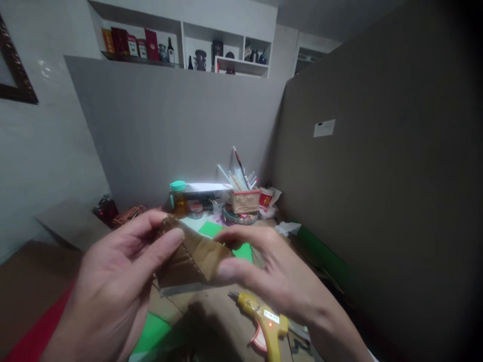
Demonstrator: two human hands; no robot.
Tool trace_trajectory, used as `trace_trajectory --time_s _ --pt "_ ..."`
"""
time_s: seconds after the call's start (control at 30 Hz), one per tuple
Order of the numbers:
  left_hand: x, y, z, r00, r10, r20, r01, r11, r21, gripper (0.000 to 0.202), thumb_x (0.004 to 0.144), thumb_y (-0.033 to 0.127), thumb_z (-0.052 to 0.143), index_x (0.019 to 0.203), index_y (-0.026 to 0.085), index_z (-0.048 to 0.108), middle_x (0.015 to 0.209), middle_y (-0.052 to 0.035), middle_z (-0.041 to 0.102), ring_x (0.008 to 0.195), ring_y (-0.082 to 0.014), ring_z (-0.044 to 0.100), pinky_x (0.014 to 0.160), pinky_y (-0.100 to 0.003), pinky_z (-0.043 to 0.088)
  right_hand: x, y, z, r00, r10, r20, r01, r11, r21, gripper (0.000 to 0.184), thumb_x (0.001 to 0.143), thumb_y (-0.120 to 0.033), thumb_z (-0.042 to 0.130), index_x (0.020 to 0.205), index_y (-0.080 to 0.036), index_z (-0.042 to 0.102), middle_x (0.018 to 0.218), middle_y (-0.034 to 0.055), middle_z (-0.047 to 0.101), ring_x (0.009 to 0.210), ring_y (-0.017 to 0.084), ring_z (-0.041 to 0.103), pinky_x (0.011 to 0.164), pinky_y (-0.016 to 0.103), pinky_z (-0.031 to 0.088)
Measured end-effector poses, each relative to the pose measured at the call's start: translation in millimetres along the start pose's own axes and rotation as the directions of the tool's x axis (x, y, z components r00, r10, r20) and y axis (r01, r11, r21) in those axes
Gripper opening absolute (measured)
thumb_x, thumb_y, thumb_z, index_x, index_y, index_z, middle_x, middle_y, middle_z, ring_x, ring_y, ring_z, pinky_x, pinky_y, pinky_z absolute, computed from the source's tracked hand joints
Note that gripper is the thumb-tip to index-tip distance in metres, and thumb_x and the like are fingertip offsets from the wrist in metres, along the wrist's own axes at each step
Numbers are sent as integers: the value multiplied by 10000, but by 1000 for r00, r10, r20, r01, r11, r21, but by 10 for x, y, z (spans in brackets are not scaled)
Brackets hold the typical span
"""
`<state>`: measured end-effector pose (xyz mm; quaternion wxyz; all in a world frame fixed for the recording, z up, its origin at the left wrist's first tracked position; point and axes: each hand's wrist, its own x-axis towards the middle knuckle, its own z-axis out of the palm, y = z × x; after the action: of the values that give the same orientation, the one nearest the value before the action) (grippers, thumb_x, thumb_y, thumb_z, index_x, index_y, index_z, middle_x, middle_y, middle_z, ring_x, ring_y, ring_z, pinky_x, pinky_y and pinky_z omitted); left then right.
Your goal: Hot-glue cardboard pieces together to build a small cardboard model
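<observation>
Between my two hands is a brown, leather-like piece [188,256] with a folded flap and a stitched-looking line across it. My left hand [124,266] grips its left side, thumb on the front face. At the right corner, my right hand [260,266] pinches it between thumb and fingers. A pale edge shows along the piece's underside. Below my right hand a yellow hot glue gun [264,319] lies on the table, its red light lit and its nozzle pointing left.
Green sheets [151,332] lie on the table [222,311]. Farther back stand a container of glue sticks and pens [245,201], a jar with a turquoise lid [178,198] and a red cup [265,197]. Grey partitions [181,120] rise behind and at the right.
</observation>
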<state>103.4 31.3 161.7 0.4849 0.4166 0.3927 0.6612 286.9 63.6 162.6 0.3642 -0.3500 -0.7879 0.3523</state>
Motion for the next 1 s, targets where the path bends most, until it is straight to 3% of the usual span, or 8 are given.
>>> trace_trajectory --time_s 0.07,0.17,0.27,0.43,0.67,0.8,0.9,1.0 --pt "10 23 -38 999 -45 11 45 998 -36 138 766 279 814 870 234 733 856 -2 716 781 -172 701 735 -220 583 17 41 -12 984 -76 -163 94 990 105 247 949 -460 650 1006 -234 731 1013 9 728 961 192 653 817 295 467" --pt "55 -7 -104 1000 -17 8 17 997 -76 272 660 287 887 882 229 741 814 -28 702 716 -200 693 619 -256 601 28 126 -14 873 -131 -470 259 941 218 230 981 -408 645 854 -226 707 874 -18 701 842 131 629 784 248 461" --pt "86 -46 -162 1000 22 -6 -23 999 -48 307 632 321 907 879 231 747 807 -32 692 718 -198 671 604 -268 605 19 187 -25 785 -137 -605 364 892 270 230 990 -319 640 787 -215 671 793 -20 639 776 117 569 751 231 447" --pt "56 -36 -175 1000 8 -17 -9 999 -35 290 639 336 901 861 245 740 786 -24 678 726 -182 645 626 -247 581 -21 153 -59 746 -160 -646 456 830 321 236 989 -220 567 782 -198 679 795 24 625 780 148 542 722 251 447" --pt "51 -67 -165 994 88 -73 -79 990 114 284 662 428 881 850 296 715 803 14 649 715 -175 621 597 -236 546 -26 115 -39 776 -218 -593 473 822 317 267 986 -177 488 766 -189 638 758 21 563 757 151 502 675 264 419" --pt "73 -104 -217 986 152 -69 -130 959 252 276 705 496 843 874 325 710 826 31 633 736 -169 611 625 -240 527 -6 108 11 793 -195 -577 465 805 368 283 959 -222 498 680 -189 533 637 -8 459 622 140 420 566 281 352" --pt "89 -118 -257 983 178 -48 -159 951 266 257 746 478 821 934 351 702 852 35 640 750 -171 619 630 -244 537 5 112 72 788 -215 -577 510 754 414 379 950 -219 514 586 -201 409 547 -49 302 505 109 304 458 261 275" --pt "110 -83 -272 975 204 -83 -181 958 224 267 715 456 845 903 322 711 845 23 656 775 -168 625 638 -217 542 -1 150 129 777 -212 -593 498 783 372 454 1012 -221 501 585 -204 349 558 -55 253 494 98 264 430 253 236"
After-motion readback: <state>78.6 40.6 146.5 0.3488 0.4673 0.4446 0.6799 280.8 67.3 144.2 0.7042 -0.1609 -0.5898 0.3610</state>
